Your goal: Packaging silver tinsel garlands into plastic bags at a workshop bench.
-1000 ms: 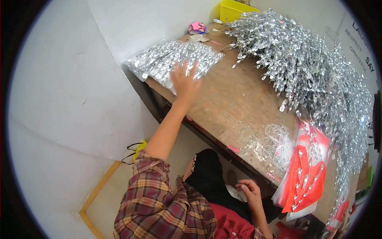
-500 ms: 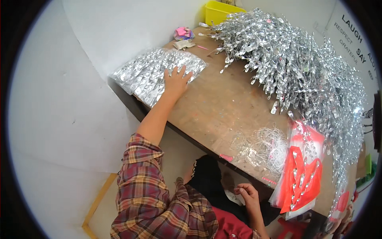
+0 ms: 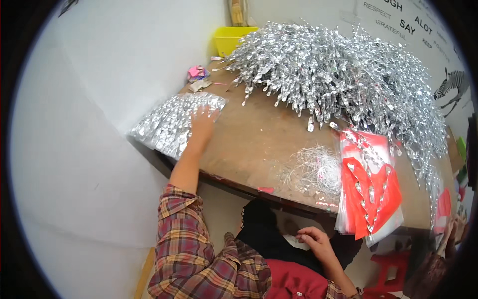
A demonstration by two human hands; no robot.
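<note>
My left hand (image 3: 202, 119) lies with its fingers spread on a clear plastic bag (image 3: 167, 122) of flat silver pieces at the table's left corner. The fingertips are slightly blurred. Low in front of me, over my dark-clothed lap, my right hand (image 3: 317, 242) is curled with thumb and fingers drawn together. Whatever it may hold is too small to make out. Something whitish (image 3: 295, 242) shows just beside its fingertips.
A large heap of silver dangling strands (image 3: 338, 74) covers the table's far right. Red-and-clear plastic packets (image 3: 373, 189) overhang the front edge, beside tangled white thread (image 3: 318, 169). A yellow bin (image 3: 231, 41) stands at the back. Another person's hand (image 3: 450, 231) shows at far right.
The view has swung to the right, so the table and its things sit differently. My left hand stays on the bag, and my right hand remains low over my lap.
</note>
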